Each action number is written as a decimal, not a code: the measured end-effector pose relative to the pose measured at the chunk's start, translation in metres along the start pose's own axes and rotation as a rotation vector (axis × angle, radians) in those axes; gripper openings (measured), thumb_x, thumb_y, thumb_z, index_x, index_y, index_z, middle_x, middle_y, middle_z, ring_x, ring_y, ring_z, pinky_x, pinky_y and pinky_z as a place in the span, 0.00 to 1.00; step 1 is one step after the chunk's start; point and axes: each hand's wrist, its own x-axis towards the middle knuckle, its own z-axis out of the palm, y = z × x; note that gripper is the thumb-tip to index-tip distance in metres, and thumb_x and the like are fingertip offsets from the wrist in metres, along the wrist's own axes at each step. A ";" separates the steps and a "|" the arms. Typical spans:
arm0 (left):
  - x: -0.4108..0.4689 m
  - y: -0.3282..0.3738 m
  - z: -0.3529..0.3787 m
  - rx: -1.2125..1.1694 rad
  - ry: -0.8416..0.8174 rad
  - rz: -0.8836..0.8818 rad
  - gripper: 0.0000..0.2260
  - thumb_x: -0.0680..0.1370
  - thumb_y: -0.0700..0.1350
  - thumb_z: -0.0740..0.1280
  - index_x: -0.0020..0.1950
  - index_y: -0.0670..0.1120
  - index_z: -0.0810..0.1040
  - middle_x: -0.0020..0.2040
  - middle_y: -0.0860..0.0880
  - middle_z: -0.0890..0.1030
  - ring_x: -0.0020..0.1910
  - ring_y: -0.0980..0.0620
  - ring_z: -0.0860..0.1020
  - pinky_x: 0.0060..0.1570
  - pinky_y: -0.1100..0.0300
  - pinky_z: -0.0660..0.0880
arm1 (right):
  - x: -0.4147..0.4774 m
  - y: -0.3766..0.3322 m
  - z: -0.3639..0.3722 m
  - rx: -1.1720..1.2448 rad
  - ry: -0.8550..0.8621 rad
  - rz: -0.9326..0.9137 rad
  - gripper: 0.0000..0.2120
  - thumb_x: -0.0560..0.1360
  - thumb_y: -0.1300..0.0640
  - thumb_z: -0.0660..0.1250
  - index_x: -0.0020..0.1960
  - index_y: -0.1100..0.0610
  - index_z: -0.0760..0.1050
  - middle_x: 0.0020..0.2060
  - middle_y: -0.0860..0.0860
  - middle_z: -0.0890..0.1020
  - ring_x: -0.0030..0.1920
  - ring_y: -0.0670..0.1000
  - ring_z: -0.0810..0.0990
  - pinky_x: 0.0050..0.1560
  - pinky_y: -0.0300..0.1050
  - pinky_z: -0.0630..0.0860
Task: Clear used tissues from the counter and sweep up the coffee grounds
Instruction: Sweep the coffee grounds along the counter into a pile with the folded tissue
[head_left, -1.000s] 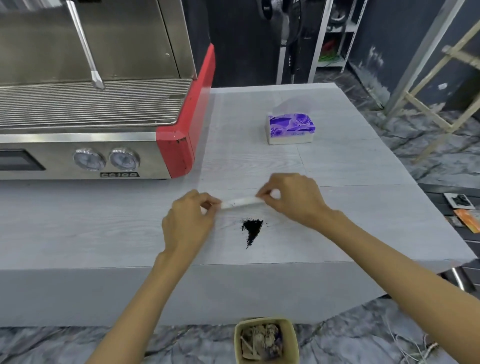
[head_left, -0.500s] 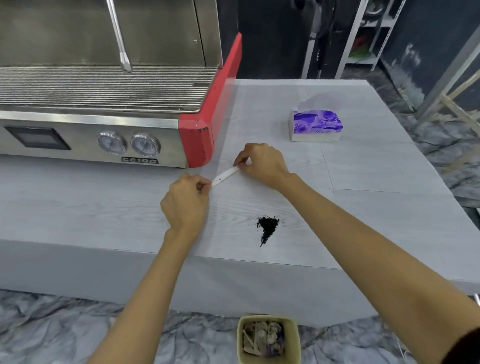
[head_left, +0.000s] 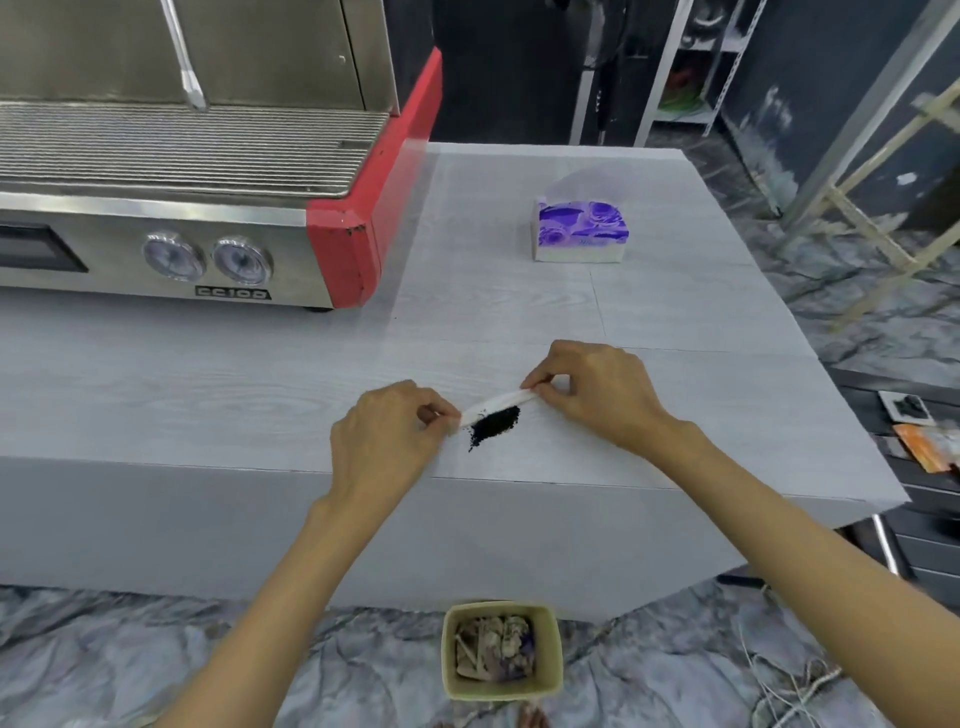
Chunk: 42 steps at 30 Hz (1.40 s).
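Observation:
A folded white tissue (head_left: 498, 402) is stretched between my two hands, low on the grey counter (head_left: 208, 395). My left hand (head_left: 389, 441) pinches its left end and my right hand (head_left: 592, 395) pinches its right end. A small dark pile of coffee grounds (head_left: 493, 423) lies right against the tissue's near edge, drawn into a slanted streak close to the counter's front edge.
A steel and red espresso machine (head_left: 208, 208) fills the counter's back left. A purple tissue box (head_left: 579, 231) stands at the back right. A beige waste bin (head_left: 501, 649) with crumpled paper sits on the floor below the counter edge. Small items lie on a dark surface (head_left: 924, 431) at right.
Both hands have carried the tissue from further back on the counter toward the front edge, up against the grounds. The pile has been pushed into a longer slanted streak.

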 end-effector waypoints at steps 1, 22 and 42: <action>0.006 0.002 -0.002 0.001 0.008 0.009 0.04 0.74 0.48 0.68 0.43 0.56 0.82 0.39 0.58 0.77 0.41 0.57 0.73 0.30 0.67 0.61 | -0.003 0.001 -0.004 0.014 0.032 0.022 0.06 0.74 0.54 0.66 0.46 0.47 0.82 0.41 0.43 0.81 0.34 0.41 0.74 0.34 0.38 0.65; 0.046 0.005 -0.006 0.059 -0.279 0.294 0.02 0.72 0.51 0.70 0.43 0.56 0.83 0.40 0.58 0.78 0.41 0.58 0.70 0.32 0.65 0.61 | -0.065 -0.026 0.019 -0.020 0.194 0.324 0.09 0.74 0.58 0.64 0.50 0.52 0.81 0.44 0.49 0.80 0.36 0.51 0.75 0.27 0.37 0.59; -0.020 -0.034 -0.020 -0.052 -0.044 -0.062 0.04 0.74 0.48 0.67 0.44 0.53 0.81 0.35 0.58 0.78 0.40 0.55 0.73 0.36 0.61 0.66 | 0.024 -0.051 0.028 0.073 -0.027 0.070 0.07 0.73 0.55 0.65 0.45 0.47 0.82 0.43 0.46 0.81 0.45 0.47 0.76 0.42 0.43 0.70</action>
